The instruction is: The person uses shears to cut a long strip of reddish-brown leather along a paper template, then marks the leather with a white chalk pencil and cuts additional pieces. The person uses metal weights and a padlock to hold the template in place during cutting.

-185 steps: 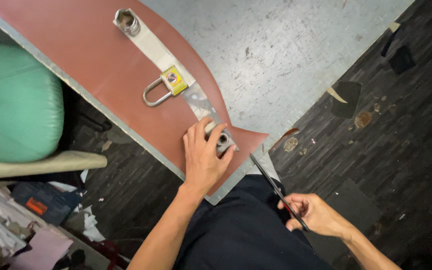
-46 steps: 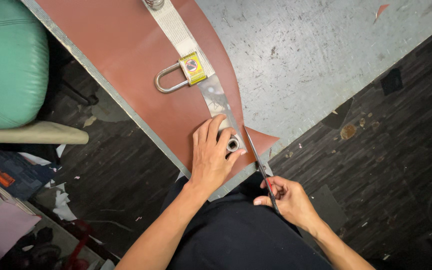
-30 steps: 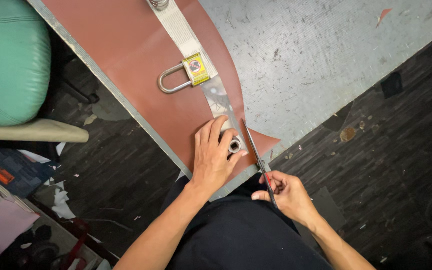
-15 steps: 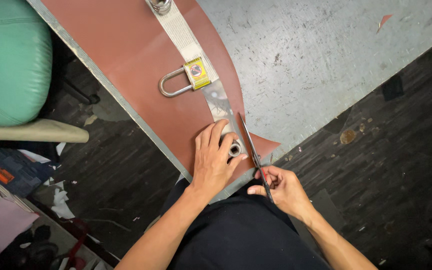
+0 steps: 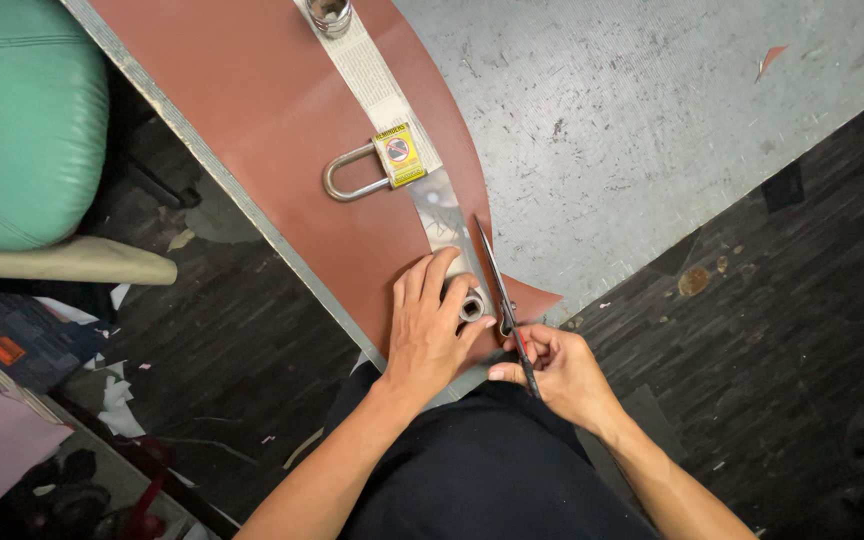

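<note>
A reddish-brown leather sheet [image 5: 272, 110] lies on a grey worktable [image 5: 612, 110]. A long pale template strip [image 5: 382, 95] rests on it, weighted by a padlock [image 5: 372, 168] and a metal cylinder [image 5: 330, 14] at the far end. My left hand [image 5: 430, 328] presses flat on the strip's near end, beside another small metal cylinder [image 5: 471, 306]. My right hand [image 5: 557, 370] grips black scissors [image 5: 500, 290], whose blades run along the strip's right edge into the leather.
A green padded seat [image 5: 17, 110] stands at the left, below table level. Dark wood floor [image 5: 792, 330] lies around, with paper scraps and cloth at the lower left. A small leather offcut [image 5: 770, 58] sits on the table's far right.
My right hand has brought the scissors up from my lap to the leather's near edge, and the blades have advanced along the strip. My left hand has stayed pressed on the strip.
</note>
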